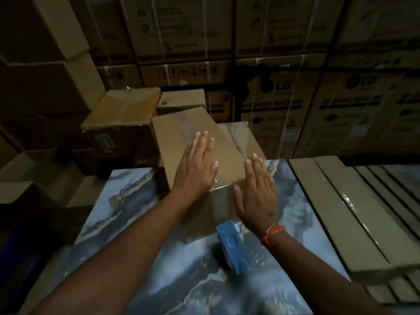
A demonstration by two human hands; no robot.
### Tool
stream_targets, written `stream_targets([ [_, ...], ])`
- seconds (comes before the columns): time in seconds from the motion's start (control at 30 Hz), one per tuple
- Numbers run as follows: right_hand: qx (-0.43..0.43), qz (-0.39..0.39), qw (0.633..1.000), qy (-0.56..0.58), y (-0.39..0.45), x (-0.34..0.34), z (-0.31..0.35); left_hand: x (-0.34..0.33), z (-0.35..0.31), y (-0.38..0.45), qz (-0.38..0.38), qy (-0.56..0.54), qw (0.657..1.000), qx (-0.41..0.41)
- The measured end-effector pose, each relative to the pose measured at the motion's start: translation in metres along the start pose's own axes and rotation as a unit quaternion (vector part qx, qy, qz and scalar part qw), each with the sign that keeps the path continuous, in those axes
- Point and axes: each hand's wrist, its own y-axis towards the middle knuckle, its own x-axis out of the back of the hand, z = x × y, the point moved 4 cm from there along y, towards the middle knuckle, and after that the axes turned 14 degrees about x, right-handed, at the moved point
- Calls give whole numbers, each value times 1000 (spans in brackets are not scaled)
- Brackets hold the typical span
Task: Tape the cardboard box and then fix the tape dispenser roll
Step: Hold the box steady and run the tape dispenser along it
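A brown cardboard box (pixel 179 142) stands on a blue marbled surface (pixel 127 201), with a strip of clear tape running down the middle of its top. My left hand (pixel 197 164) lies flat on the box top, fingers together and stretched out. My right hand (pixel 256 189) is flat and open against the box's near right corner, holding nothing; an orange thread is tied around that wrist. A blue tape dispenser (pixel 234 246) lies on the marbled surface just in front of the box, between my two forearms.
Long flat cartons (pixel 341 212) lie along the right side. Two smaller taped boxes (pixel 122 114) sit behind the box on the left. Tall stacks of appliance cartons (pixel 284 94) wall off the back. More boxes stand low at the left.
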Motion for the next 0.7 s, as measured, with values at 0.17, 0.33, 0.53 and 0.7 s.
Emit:
stream_targets([
  [0.17, -47, 19, 998, 27, -44, -16, 5, -34, 10, 1, 116, -11, 993, 17],
  [0.33, -115, 56, 981, 143, -85, -52, -7, -68, 25, 11, 276, -9, 960, 47],
  [0.53, -270, 157, 902, 297, -131, -89, -22, -74, 23, 21, 292, 29, 954, 64],
  [0.7, -303, 160, 865, 367, -145, -97, -22, -79, 21, 28, 296, 39, 952, 75],
])
